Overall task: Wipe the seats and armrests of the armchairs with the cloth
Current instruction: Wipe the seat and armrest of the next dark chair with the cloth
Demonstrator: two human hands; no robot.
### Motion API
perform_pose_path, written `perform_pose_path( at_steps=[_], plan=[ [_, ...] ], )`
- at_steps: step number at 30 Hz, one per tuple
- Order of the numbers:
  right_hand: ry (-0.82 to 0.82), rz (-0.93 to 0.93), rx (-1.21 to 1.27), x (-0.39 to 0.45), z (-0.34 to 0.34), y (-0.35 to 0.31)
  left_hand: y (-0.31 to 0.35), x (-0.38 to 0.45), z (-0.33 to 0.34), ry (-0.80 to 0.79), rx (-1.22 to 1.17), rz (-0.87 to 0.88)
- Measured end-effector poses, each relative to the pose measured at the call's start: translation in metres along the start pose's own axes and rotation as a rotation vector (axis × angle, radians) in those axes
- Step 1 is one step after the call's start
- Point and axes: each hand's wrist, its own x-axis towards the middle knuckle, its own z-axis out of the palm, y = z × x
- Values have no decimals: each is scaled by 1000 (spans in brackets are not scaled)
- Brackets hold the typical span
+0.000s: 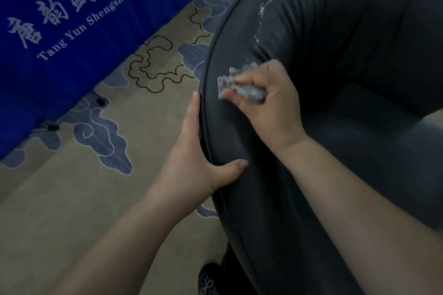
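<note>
A dark leather armchair (pixel 323 31) fills the right half of the view, its rounded armrest (pixel 230 127) running from the top down to the bottom. My right hand (pixel 271 103) grips a crumpled grey cloth (pixel 239 86) and holds it against the top of the armrest. My left hand (pixel 199 151) rests on the armrest's outer edge, fingers straight along the piping and thumb on top. A thin trail of white specks (pixel 262 11) lies on the leather above the cloth. The seat (pixel 374 132) shows darkly to the right of my right wrist.
A blue table skirt (pixel 79 31) with white hotel lettering hangs at the upper left, small black feet (pixel 100 102) at its hem. Beige carpet (pixel 84 199) with blue cloud patterns covers the floor to the left. A dark shoe (pixel 208 280) shows at the bottom edge.
</note>
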Motion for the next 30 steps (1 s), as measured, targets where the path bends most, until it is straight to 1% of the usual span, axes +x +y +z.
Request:
perform_pose_path(
  at_steps=[4, 6, 9, 11, 14, 16, 18, 20, 23, 25, 27, 30],
  plan=[
    [-49, -76, 117, -58, -13, 2, 10, 24, -10, -44, 44, 21],
    [-38, -85, 73, -37, -9, 4, 11, 30, -15, -85, 63, 5],
    [63, -50, -100, 39, 2, 10, 13, 36, -21, -122, 86, -33],
    [78, -34, -99, 69, 6, 15, 13, 38, -23, -111, 88, -55],
    [85, -75, -52, 42, 1, 24, 13, 46, -22, -105, 69, -30],
    [85, -48, 38, 8, -6, 28, 17, 54, -24, -112, 80, -21],
    [73, -36, 58, -4, -8, 29, 23, 67, -29, -109, 102, -12],
    [64, -31, -14, 19, -6, 31, 28, 83, -34, -109, 117, 4],
    [144, -24, -176, 80, -2, 33, 35, 110, -37, -139, 147, 55],
    [189, 12, -143, 90, 1, 35, 40, 127, -38, -168, 172, 88],
    [199, 34, -72, 65, 0, 36, 44, 143, -40, -206, 172, 109],
    [182, 114, 53, 16, -4, 36, 49, 160, -45, -268, 144, 127]
  ],
)
